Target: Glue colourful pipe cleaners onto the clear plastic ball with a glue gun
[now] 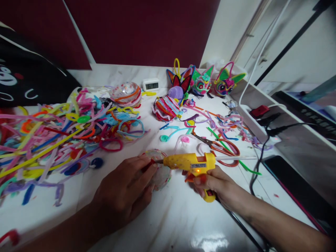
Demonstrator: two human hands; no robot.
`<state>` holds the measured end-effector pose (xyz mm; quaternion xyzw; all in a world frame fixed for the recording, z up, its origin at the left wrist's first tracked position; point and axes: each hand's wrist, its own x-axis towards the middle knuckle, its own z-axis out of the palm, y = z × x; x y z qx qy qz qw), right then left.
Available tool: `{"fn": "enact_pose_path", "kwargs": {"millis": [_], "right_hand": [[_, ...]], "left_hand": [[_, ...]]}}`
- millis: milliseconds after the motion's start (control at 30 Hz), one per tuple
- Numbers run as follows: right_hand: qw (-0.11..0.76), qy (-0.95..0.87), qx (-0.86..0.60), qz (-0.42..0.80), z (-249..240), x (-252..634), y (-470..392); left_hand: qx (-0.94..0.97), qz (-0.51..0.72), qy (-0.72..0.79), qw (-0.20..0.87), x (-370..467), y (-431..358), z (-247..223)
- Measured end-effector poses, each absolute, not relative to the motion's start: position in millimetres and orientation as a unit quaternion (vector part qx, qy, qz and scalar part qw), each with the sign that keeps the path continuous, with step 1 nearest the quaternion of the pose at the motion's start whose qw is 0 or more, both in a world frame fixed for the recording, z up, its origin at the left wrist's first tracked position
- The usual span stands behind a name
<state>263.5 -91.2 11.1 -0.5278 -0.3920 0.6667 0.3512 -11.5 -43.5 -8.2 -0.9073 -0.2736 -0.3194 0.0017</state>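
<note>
My right hand (207,182) is wrapped round the handle of a yellow hot glue gun (187,161), its orange light lit and a clear glue stick (236,158) poking out of the back. The metal nozzle points left and meets the fingertips of my left hand (126,185). Between those fingertips is a small red piece (152,162), mostly hidden, probably pipe cleaner. Under and beside the left fingers lies a translucent round shell (160,177) with a coloured rim; my hand covers part of it. Orange-handled scissors (225,148) lie just beyond the gun.
Pipe cleaners (52,140) pile up on the left. Behind stand a striped half-ball (126,94), a striped ball (166,108), a small clock (151,84) and several eared craft heads (202,84). A power strip (252,122), cables and a phone (296,192) are on the right.
</note>
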Motion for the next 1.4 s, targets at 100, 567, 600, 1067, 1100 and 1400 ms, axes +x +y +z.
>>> {"fn": "enact_pose_path", "kwargs": {"millis": [100, 567, 600, 1067, 1100, 1400], "right_hand": [[0.349, -0.389, -0.539, 0.661, 12, 266, -93], [0.337, -0.706, -0.553, 0.286, 11, 291, -101], [0.315, -0.739, -0.55, 0.227, 7, 292, -102], [0.132, -0.842, -0.521, -0.051, 15, 284, -113], [0.14, -0.847, -0.512, -0.037, 21, 280, -113], [0.157, -0.899, -0.404, 0.064, 33, 237, -82]], "left_hand": [[-0.908, -0.322, -0.269, 0.002, -11, -43, -7], [-0.907, -0.326, -0.265, -0.028, -10, -39, -6], [-0.907, -0.329, -0.264, -0.028, -10, -39, -6], [-0.914, -0.344, -0.21, 0.038, -9, -30, -13], [-0.914, -0.346, -0.208, 0.042, -9, -30, -15], [-0.914, -0.349, -0.2, 0.054, -12, -31, -18]]}}
